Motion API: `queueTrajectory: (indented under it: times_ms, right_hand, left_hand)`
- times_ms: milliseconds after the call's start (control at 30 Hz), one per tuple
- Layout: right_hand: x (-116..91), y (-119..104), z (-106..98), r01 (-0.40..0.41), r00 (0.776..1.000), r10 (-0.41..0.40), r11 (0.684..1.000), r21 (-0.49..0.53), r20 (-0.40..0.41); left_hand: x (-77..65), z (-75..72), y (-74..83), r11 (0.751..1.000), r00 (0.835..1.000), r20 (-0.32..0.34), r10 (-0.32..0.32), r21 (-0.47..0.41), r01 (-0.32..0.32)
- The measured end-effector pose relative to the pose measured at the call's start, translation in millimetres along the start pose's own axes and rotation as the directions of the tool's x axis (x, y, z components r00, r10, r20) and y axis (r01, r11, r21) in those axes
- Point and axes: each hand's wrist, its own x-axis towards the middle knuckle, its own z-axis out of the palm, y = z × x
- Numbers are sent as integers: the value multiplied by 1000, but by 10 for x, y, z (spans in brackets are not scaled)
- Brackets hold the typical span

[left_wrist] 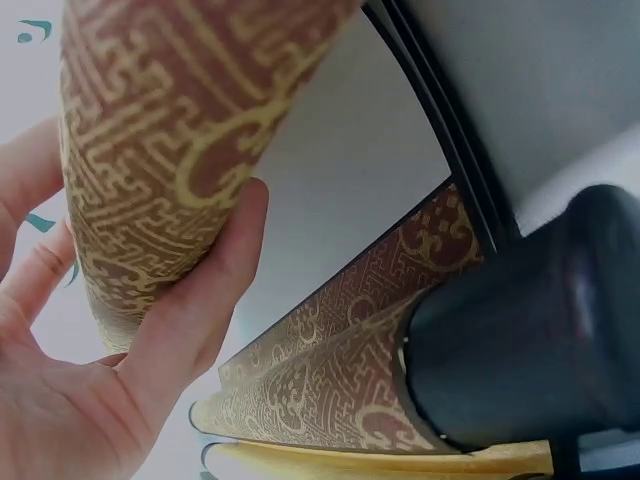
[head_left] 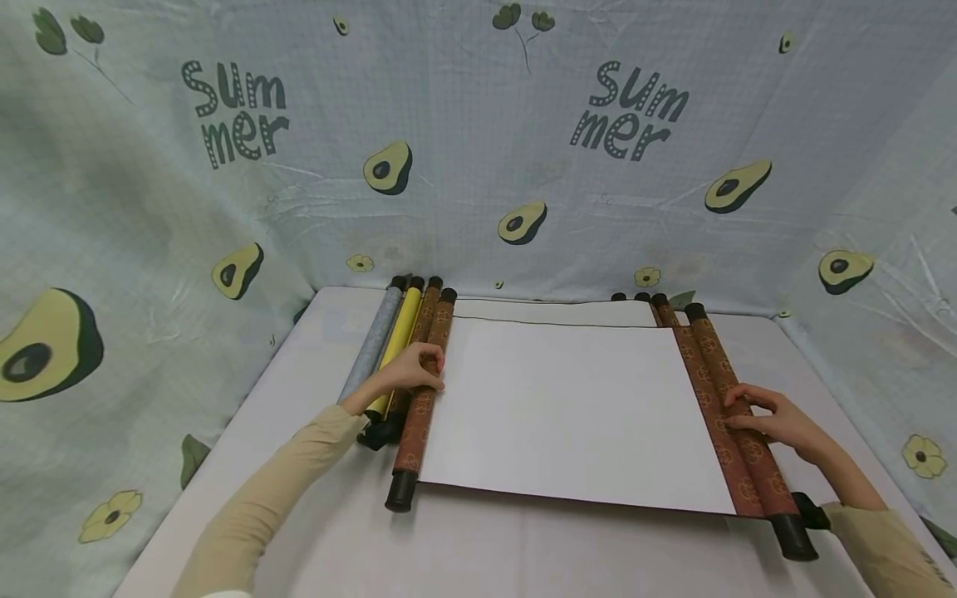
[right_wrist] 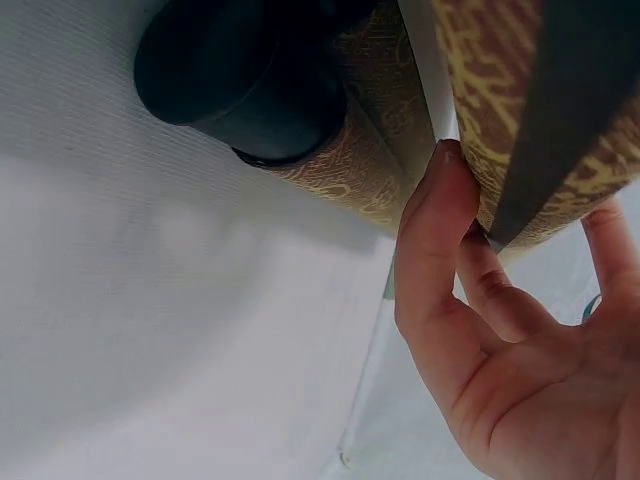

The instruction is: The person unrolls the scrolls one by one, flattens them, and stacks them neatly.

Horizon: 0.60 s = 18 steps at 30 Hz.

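Note:
A hanging scroll (head_left: 568,407) lies spread in the head view, its white sheet stretched between two brown patterned rolled ends with black caps. My left hand (head_left: 413,368) grips the left rolled end (head_left: 415,440), thumb on the inner side. On the other side, my right hand (head_left: 781,423) holds the right rolled end (head_left: 710,349) between thumb and fingers. Both wrist views show the patterned roll raised in the curled fingers, above a second brown scroll (left_wrist: 340,390). That lower scroll also shows in the right wrist view, under its dark cap (right_wrist: 240,90).
Left of the held scroll lie a yellow roll (head_left: 401,332) and a grey roll (head_left: 374,336), close together. The white table (head_left: 478,548) runs back to a cloth (head_left: 449,100) printed with avocados, which hangs behind and at both sides.

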Motion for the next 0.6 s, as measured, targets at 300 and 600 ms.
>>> queueTrajectory:
  times_ms: [300, 600]
  right_hand:
    - [-4, 96, -29, 11, 1000, -12, 1000, 27, 18]
    - [-17, 74, -24, -2, 1000, 1, 1000, 22, 24]
  left_hand:
    - [-42, -55, 17, 999, 999, 19, -45, 1, 45]
    - [-48, -90, 24, 997, 997, 11, -81, -7, 81]
